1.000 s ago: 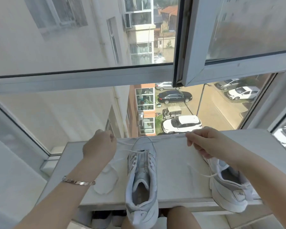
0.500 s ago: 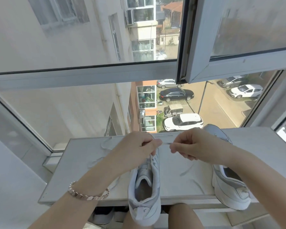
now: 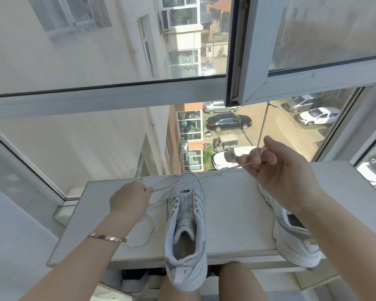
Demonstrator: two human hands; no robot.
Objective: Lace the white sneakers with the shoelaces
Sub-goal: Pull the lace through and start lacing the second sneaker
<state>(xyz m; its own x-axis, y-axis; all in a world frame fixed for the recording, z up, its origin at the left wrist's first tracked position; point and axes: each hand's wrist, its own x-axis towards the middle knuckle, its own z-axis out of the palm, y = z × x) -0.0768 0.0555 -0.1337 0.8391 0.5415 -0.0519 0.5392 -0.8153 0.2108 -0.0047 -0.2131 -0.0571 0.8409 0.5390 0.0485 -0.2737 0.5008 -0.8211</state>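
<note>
At frame centre, the left hand (image 3: 129, 199) and right hand (image 3: 278, 170) each pinch the shoelace (image 3: 206, 176) over the white sneaker (image 3: 186, 231).

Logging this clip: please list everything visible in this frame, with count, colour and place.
middle white sneaker: one, white; centre of the tabletop, heel overhanging the near edge.
right white sneaker: one, white; right end of the tabletop, partly hidden by the right forearm.
white shoelace: one, white; through the middle sneaker's front eyelets, stretched between both hands.
loose lace loop: one, white; on the tabletop left of the middle sneaker. Cannot tell if it is a separate lace.
flat white tabletop: one, white; against the window.
window frame: pale grey; behind the tabletop, one sash open.
parked cars: several, black, white, grey; street below.
rose-gold bracelet: one; left wrist.
left hand: pinches the shoelace.
right hand: pinches the shoelace, raised.
</note>
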